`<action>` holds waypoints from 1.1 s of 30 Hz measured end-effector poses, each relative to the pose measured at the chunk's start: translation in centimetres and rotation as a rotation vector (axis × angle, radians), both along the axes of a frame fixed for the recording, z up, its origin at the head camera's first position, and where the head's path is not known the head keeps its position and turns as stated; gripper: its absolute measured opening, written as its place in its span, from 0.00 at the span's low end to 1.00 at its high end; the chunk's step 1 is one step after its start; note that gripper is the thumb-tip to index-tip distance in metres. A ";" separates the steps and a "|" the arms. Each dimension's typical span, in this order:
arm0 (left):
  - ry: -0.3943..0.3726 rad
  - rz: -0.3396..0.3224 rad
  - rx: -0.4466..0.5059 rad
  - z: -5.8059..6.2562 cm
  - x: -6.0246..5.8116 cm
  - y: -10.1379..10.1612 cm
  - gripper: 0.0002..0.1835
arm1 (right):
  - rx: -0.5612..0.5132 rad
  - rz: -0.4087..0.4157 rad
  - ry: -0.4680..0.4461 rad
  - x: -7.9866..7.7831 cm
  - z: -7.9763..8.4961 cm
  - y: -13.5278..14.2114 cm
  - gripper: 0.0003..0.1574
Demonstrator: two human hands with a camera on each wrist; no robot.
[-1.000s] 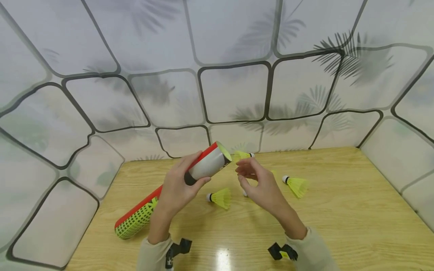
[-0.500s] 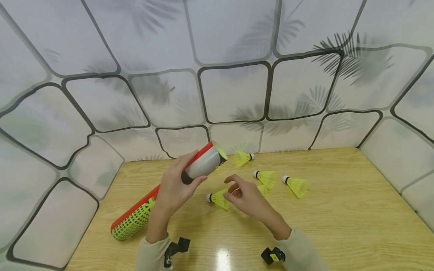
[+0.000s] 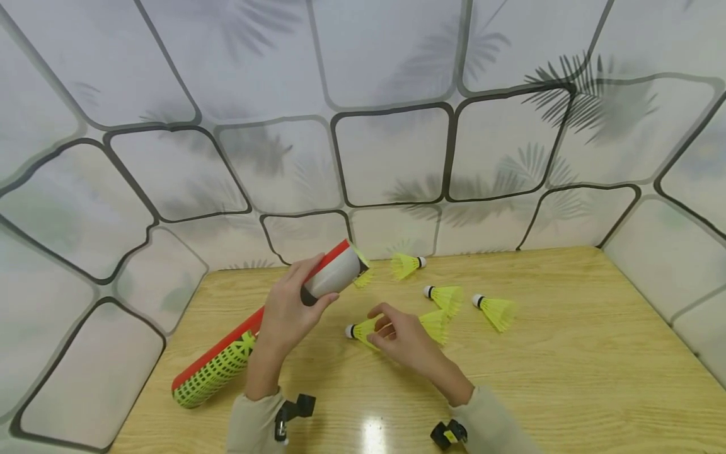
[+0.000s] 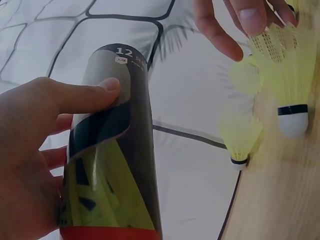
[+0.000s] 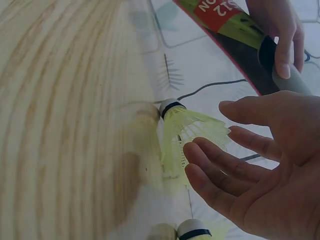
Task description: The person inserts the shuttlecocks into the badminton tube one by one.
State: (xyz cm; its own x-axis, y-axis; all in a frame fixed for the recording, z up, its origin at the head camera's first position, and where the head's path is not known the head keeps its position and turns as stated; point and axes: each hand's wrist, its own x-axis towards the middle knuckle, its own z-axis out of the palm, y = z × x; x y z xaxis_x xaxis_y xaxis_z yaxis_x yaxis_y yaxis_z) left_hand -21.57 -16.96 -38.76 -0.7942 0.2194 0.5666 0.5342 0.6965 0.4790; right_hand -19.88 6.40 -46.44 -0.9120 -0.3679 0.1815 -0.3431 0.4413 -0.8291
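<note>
My left hand (image 3: pixel 289 315) grips a long shuttlecock tube (image 3: pixel 336 275), red, grey and yellow-green, near its upper end. The tube slants up to the right, its mouth at the upper right. In the left wrist view the thumb lies along the grey part of the tube (image 4: pixel 137 105). My right hand (image 3: pixel 408 337) hovers over a yellow shuttlecock (image 3: pixel 356 330) with a white cork and black band. In the right wrist view, thumb and fingers are bent loosely and stand apart at the skirt of this shuttlecock (image 5: pixel 187 125). The right hand hides part of it.
Several more yellow shuttlecocks lie on the wooden table (image 3: pixel 567 353): one (image 3: pixel 433 325) behind the right hand, one (image 3: pixel 448 299) beyond it, another (image 3: pixel 495 311) farther right, one (image 3: pixel 404 265) at the back. Another shows partly behind the tube mouth. Patterned cloth (image 3: pixel 391 157) surrounds the table's back and sides.
My right hand has moved left and down from beside the tube mouth to the nearest shuttlecock. The left hand and tube have shifted slightly left.
</note>
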 end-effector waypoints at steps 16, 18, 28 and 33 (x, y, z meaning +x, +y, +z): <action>-0.022 0.042 -0.039 -1.0 -0.7 -0.3 0.39 | -0.003 -0.063 0.095 -0.1 -0.8 -0.7 0.10; -0.018 0.042 -0.041 -1.1 -0.7 -0.2 0.39 | -0.003 -0.081 0.102 -0.1 -0.5 -0.5 0.09; -0.014 0.039 -0.042 -1.0 -0.6 -0.1 0.39 | -0.058 -0.134 0.142 -0.4 1.6 1.3 0.06; -0.010 0.036 -0.040 -0.9 -0.4 -0.1 0.39 | -0.098 -0.156 0.156 -0.4 3.0 2.4 0.06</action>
State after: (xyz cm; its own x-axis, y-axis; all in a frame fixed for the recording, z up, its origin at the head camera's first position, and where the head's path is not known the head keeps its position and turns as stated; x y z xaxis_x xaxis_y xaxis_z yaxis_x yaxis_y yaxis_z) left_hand -22.00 -17.08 -39.65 -0.8075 0.2131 0.5500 0.5041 0.7335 0.4560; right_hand -20.25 8.79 -43.48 -0.9144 -0.1989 0.3525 -0.4045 0.4189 -0.8130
